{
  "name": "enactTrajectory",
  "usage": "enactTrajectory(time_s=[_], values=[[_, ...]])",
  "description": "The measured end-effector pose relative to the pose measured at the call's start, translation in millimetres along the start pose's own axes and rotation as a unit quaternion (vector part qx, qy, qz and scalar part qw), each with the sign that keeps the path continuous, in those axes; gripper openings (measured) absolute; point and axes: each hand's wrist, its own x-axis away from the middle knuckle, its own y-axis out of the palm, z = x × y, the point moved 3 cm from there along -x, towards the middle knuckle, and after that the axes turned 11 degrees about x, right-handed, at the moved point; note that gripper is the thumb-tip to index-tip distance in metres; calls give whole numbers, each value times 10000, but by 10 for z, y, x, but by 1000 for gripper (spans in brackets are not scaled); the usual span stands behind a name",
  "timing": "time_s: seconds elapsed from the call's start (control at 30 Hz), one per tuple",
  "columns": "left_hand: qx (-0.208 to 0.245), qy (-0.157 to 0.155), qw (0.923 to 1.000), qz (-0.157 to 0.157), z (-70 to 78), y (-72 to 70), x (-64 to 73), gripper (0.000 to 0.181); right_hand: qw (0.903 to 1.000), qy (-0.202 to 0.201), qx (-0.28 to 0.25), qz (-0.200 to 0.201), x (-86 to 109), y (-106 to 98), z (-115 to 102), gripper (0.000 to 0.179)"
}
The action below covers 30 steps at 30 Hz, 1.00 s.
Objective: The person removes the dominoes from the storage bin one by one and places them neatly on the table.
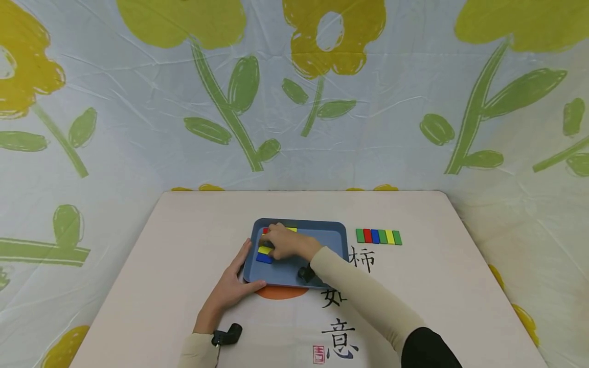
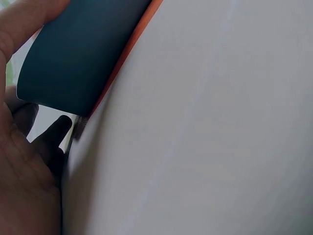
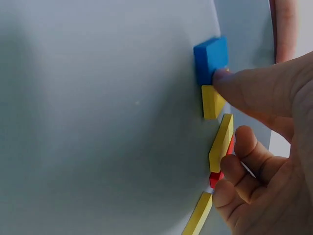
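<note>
A blue-grey tray (image 1: 317,278) lies on the table. My left hand (image 1: 232,283) grips its near left corner, thumb along the front rim and fingers down the left side. My right hand (image 1: 290,243) reaches into the tray's left part. Its thumb is on a yellow block (image 3: 209,103), right where that block meets a blue block (image 3: 210,61). The index finger is mostly hidden behind the thumb. Other fingertips hang curled close to another yellow block (image 3: 221,144) and a red block (image 3: 213,180). A further yellow block (image 3: 198,215) lies beyond them.
Right of the tray, a row of green, red, blue and yellow blocks (image 1: 379,236) lies side by side on the table (image 1: 428,286). Black characters (image 1: 340,340), a red seal print and an orange shape (image 1: 281,293) mark the table cover. A flower-patterned cloth (image 1: 386,128) hangs behind.
</note>
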Motion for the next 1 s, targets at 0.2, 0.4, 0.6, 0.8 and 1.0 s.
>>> enactTrajectory(time_s=[0.2,0.4,0.6,0.8,1.0], values=[[-15,-13,10000,6,15,7,7,111,9999,30,53,-87,31,22,39,48],[-15,-8,10000,38,35,4,14,111,10000,-54,23,-76,59,16,37,47],[7,-4,10000,52,32,3,10,111,9999,15,-161,10,90,18,56,47],[-50,-32,10000,63,34,4,10,111,9986,143,-479,179,142,8,111,50],[-45,-13,10000,60,29,6,6,111,9967,258,-702,324,211,-19,177,51]])
